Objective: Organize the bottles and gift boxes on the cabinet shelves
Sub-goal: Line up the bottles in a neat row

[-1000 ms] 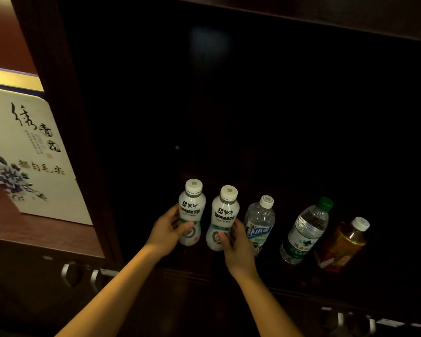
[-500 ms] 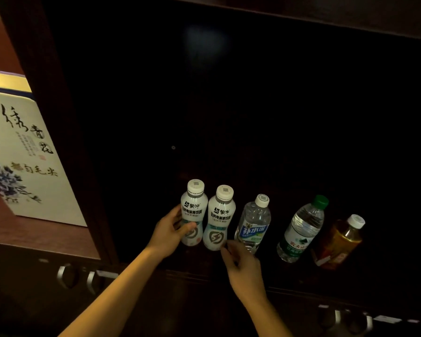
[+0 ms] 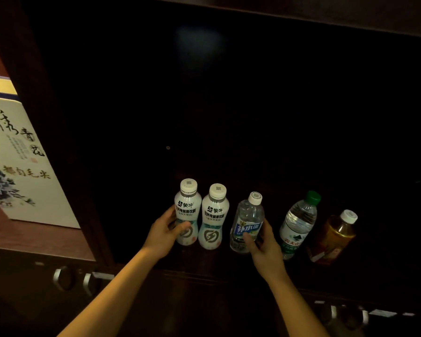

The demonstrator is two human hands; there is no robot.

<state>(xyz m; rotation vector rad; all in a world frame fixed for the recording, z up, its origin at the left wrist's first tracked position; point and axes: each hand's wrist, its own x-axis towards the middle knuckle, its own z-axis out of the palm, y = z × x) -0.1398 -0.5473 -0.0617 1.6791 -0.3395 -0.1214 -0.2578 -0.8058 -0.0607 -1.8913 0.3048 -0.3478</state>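
Several bottles stand in a row on the dark cabinet shelf [image 3: 229,266]. My left hand [image 3: 164,233] grips the leftmost white drink bottle [image 3: 187,207]. A second white drink bottle [image 3: 214,216] stands upright right beside it, touching it. My right hand [image 3: 263,246] holds the clear bottle with the blue label [image 3: 248,220] from the right and front. Further right stand a green-capped water bottle [image 3: 298,223] and an amber tea bottle [image 3: 336,237]. A white gift box [image 3: 20,166] with calligraphy and blue flowers stands in the left compartment.
A dark upright panel [image 3: 58,147] separates the left compartment from the bottle shelf. Metal drawer handles [image 3: 63,279] sit below the shelf at left, and more handles [image 3: 345,314] at lower right. The back of the bottle shelf is deep and dark.
My right hand let go of the second white bottle, moved right and took hold of the clear blue-label bottle. My left hand stayed on the leftmost white bottle.
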